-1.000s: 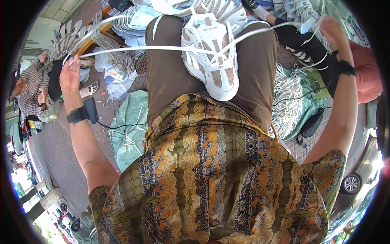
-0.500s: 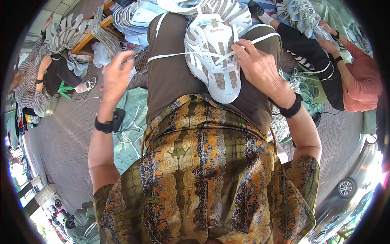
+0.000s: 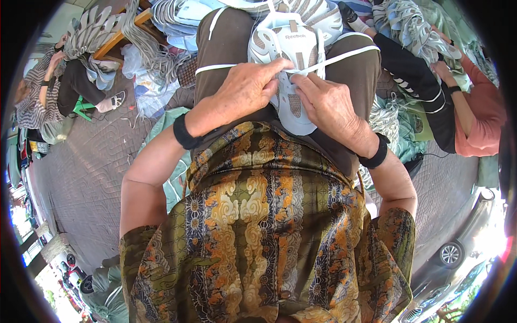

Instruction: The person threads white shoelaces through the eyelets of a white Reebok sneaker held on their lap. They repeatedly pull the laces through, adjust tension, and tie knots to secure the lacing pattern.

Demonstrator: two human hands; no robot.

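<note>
Two hands meet over a white lace on a sneaker

In the head view, a white and tan sneaker point(image 3: 296, 46) lies at the upper middle of the frame, across a pair of brown trousers point(image 3: 226, 46), its toe toward the lower edge. The left hand point(image 3: 242, 89) comes in from the left with bent fingers, its index fingertip at the lace point(image 3: 339, 57) over the middle of the shoe; whether it grips there, I cannot tell. The right hand point(image 3: 331, 102), just beside it, is closed, thumb and forefinger pinching the lace. One stretch of lace runs right over the knee, another left.

Each wrist wears a black band. A patterned shirt point(image 3: 274, 231) fills the lower middle. More white shoe parts point(image 3: 318, 13) are heaped at the top edge, with a bundle of pale cords point(image 3: 385, 124) right of the trousers. At the far left sits a person in striped sleeves point(image 3: 37, 72); at the far right, one in a pink top point(image 3: 479, 124). A car point(image 3: 460, 242) stands at the lower right.
</note>
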